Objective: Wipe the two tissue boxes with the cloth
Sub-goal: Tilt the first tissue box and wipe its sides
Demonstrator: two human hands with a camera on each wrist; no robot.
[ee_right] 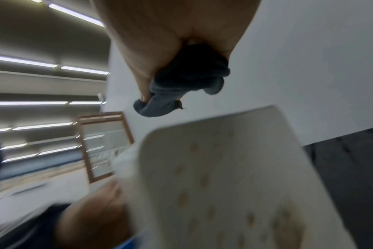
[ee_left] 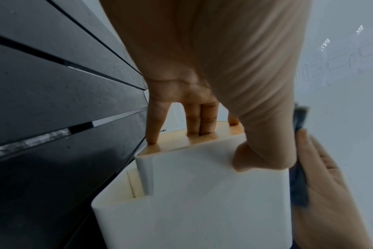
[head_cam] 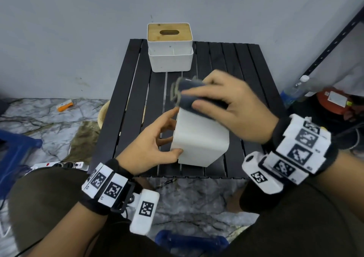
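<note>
A white tissue box (head_cam: 201, 138) lies tipped on its side near the front of the black slatted table (head_cam: 128, 99). My left hand (head_cam: 157, 140) holds it from the left, thumb on the near white face (ee_left: 202, 193) and fingers (ee_left: 153, 128) on its wooden-lidded end. My right hand (head_cam: 228, 103) grips a folded dark blue cloth (head_cam: 189, 95) against the box's upper far edge; the cloth (ee_right: 181, 84) hangs from that hand above the box's stained face (ee_right: 234, 176). A second white tissue box (head_cam: 169, 48) with a bamboo lid stands upright at the table's far edge.
A grey wall stands right behind the table. A black metal rack (head_cam: 334, 40), a plastic bottle (head_cam: 297, 89) and a red container (head_cam: 332, 101) stand at the right. A blue crate (head_cam: 15, 154), a power strip (head_cam: 63, 165) and an orange packet (head_cam: 65, 105) are on the marble floor at left.
</note>
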